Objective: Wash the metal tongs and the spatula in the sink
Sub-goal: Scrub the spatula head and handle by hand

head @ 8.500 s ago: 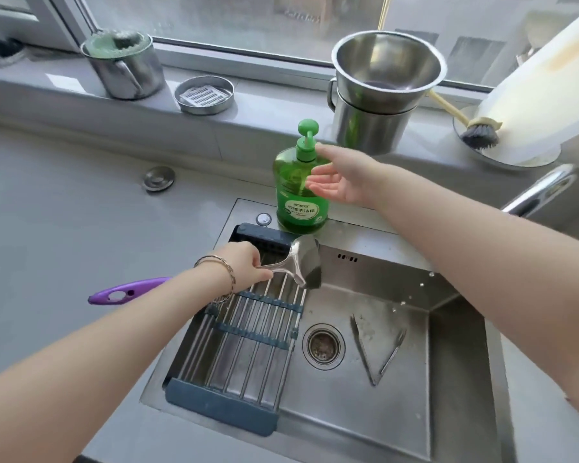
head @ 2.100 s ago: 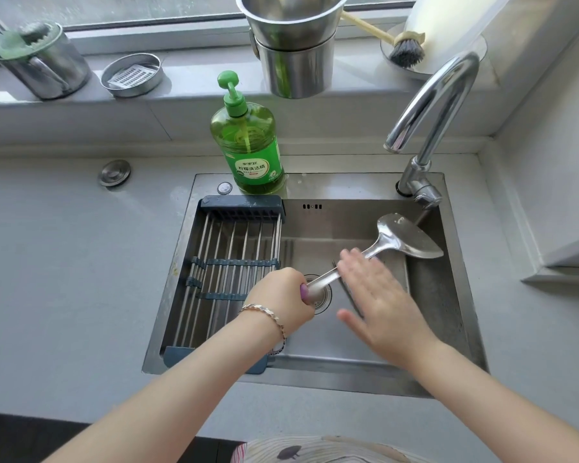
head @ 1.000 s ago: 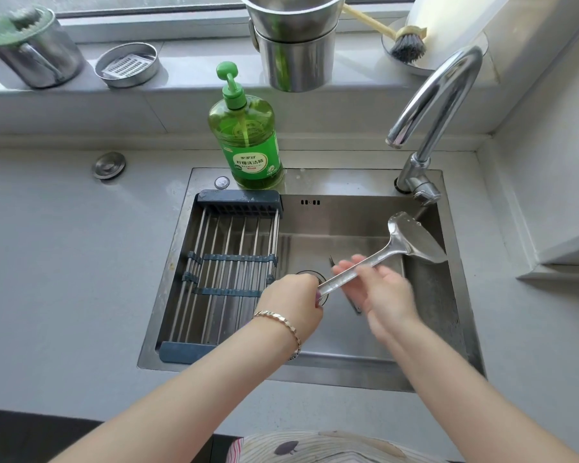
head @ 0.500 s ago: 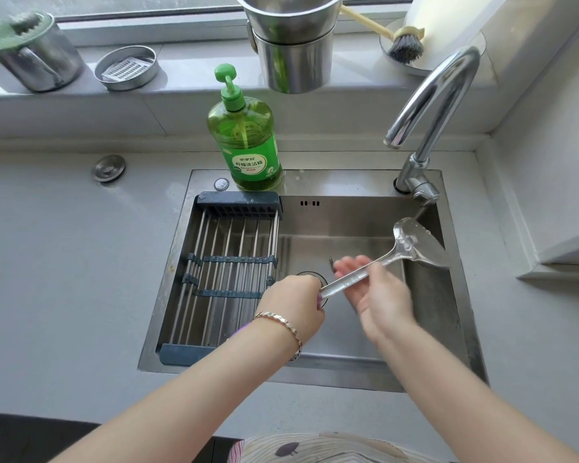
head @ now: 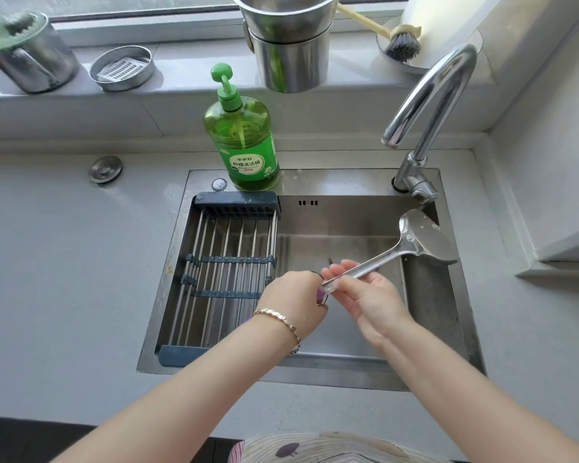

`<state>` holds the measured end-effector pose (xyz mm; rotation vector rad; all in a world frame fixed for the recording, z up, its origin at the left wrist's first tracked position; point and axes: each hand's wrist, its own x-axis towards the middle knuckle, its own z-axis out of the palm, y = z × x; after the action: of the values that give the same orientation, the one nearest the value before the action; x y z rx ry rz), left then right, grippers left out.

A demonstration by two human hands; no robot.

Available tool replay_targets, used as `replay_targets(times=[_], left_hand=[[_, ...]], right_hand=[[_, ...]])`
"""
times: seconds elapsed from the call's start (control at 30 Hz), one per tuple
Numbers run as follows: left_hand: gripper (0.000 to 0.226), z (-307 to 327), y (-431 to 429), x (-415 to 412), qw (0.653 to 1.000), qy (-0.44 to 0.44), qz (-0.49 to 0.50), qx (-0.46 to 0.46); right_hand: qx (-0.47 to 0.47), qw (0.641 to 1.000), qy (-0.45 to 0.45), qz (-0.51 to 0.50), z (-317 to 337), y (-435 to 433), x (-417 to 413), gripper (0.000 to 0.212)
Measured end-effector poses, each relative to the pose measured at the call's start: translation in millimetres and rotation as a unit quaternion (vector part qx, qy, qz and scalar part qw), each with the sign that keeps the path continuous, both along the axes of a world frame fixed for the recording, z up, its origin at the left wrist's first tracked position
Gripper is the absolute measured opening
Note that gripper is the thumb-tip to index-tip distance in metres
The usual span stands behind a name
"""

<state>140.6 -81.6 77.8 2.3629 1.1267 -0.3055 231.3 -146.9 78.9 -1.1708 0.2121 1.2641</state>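
Over the steel sink (head: 348,369) I hold a metal spatula (head: 418,242) with a purple handle. My left hand (head: 295,302) is closed around the purple grip. My right hand (head: 368,299) wraps the spatula's metal shaft just beyond the left hand, fingers curled over it. The wet blade points up and right, under the faucet (head: 428,105), from which no water runs. The metal tongs lie on the sink floor beneath my hands; only a thin tip (head: 330,260) shows above my right fingers.
A blue drying rack (head: 228,262) with steel bars spans the sink's left half. A green dish soap bottle (head: 244,138) stands on the back rim. On the windowsill are stacked steel pots (head: 288,45), a round steel dish (head: 122,66), a lidded can (head: 27,55) and a brush (head: 401,45).
My right hand has slid down the spatula shaft toward the left hand, rubbing it. The blade has stayed up at the right under the faucet.
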Motion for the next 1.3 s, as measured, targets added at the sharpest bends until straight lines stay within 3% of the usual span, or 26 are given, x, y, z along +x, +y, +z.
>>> replay_targets(times=[0.23,0.4,0.53,0.67,0.77,0.83,0.93,1.07,1.2,1.3], left_hand=[[0.034,8.8,15.6,-1.1,0.997,0.069,0.012,-0.034],[0.033,3.0,11.0,-12.5,0.998,0.060,-0.007,-0.025],[0.034,-1.6,8.6,-15.1,0.998,0.029,0.044,-0.047],[0.031,-1.7,7.8,-14.0,0.998,0.028,0.039,-0.043],[0.032,-0.7,10.7,-13.0,0.998,0.022,0.042,-0.035],[0.032,-0.6,9.6,-13.4,0.996,0.011,0.055,-0.067],[0.033,-3.5,4.1,-19.4,0.984,0.015,0.068,-0.165],[0.059,0.9,13.8,-13.9,0.916,-0.012,0.197,-0.350],[0.050,6.8,43.4,0.0,0.738,-0.246,0.397,-0.487],[0.034,8.9,61.2,3.9,0.641,-0.416,0.473,-0.438]], right_hand=[[0.014,0.998,0.048,-0.050,-7.1,3.6,6.8,0.023],[0.009,0.998,0.061,-0.011,-13.4,-5.5,2.2,0.028],[0.033,0.997,0.046,-0.046,-10.7,-4.4,15.6,0.025],[0.023,0.999,0.017,0.021,-11.1,-4.6,2.6,0.025],[0.029,0.999,0.007,-0.015,-11.9,-2.4,16.2,0.021],[0.036,0.998,-0.002,-0.059,-15.7,-0.3,21.3,0.011],[0.004,0.998,-0.033,-0.050,-24.3,2.4,15.7,0.015],[-0.058,0.987,-0.129,0.082,-30.3,8.5,12.1,0.022],[-0.012,0.945,-0.204,0.256,-21.3,27.4,0.6,0.025],[0.022,0.904,-0.253,0.345,-8.2,47.0,-2.5,0.028]])
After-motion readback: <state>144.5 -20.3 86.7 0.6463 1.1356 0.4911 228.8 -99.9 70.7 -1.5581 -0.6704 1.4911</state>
